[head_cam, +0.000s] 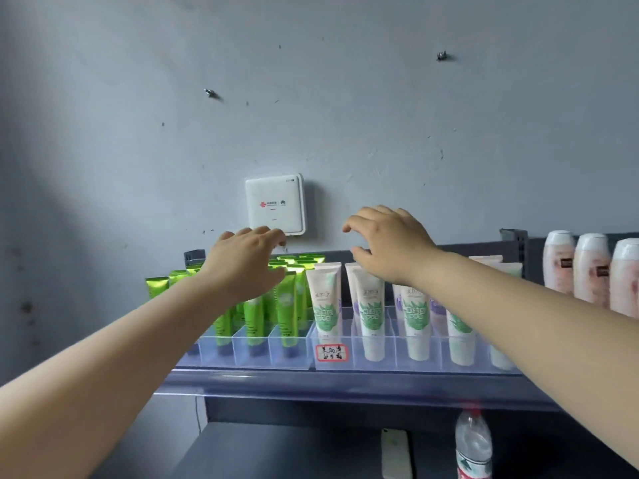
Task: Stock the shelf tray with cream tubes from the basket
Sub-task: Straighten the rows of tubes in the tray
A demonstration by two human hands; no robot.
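A clear plastic shelf tray [380, 363] with dividers stands on the top shelf. Its left lanes hold several green tubes [287, 316] standing cap down. Its right lanes hold several white cream tubes [327, 305] with green print. My left hand [243, 262] hovers over the tops of the green tubes, fingers loosely spread, holding nothing. Above the white tubes my right hand [387, 243] reaches with fingers relaxed and spread, also holding nothing. No basket is in view.
The blue-grey shelf edge [311, 382] runs under the tray. White bottles [593, 267] stand at the right end. A white wall box [275, 203] hangs behind. On the lower shelf stand a water bottle [473, 444] and a white device [396, 452].
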